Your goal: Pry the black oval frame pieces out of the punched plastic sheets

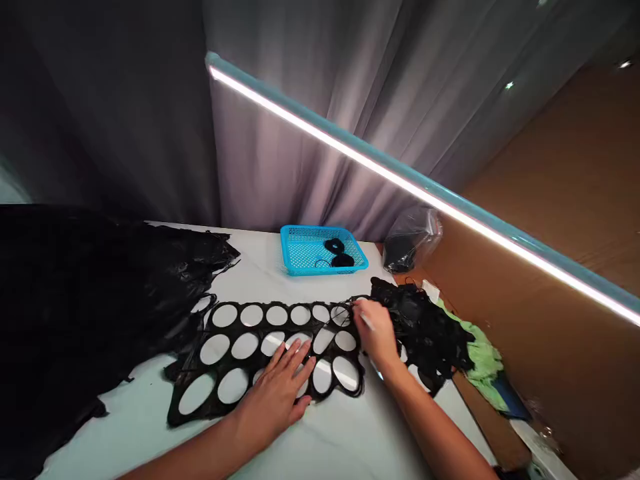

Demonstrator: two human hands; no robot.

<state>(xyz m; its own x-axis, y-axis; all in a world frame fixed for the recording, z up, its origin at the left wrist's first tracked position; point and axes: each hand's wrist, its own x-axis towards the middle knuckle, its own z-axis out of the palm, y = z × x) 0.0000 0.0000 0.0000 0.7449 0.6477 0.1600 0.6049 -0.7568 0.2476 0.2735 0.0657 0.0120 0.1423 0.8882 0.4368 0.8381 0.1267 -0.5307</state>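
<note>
A black sheet (224, 337) with rows of oval cut-outs lies across the white table, the pale top showing through its holes. My left hand (273, 397) rests on it palm down, fingers spread over the middle and lower rows. At the sheet's upper right end is my right hand (376, 330), its fingers closed and touching the black edge. A short pale stick-like thing (367, 322) shows by these fingers; its kind is unclear. Just right of this hand sits a crumpled heap of black material (425, 327), also with holes.
A blue mesh basket (295, 272) with black pieces stands at the back. A large black pile (90, 293) covers the left side. At the right are a clear plastic bag (413, 237) and green cloth (483, 357). A bright tube lamp (350, 150) slants overhead.
</note>
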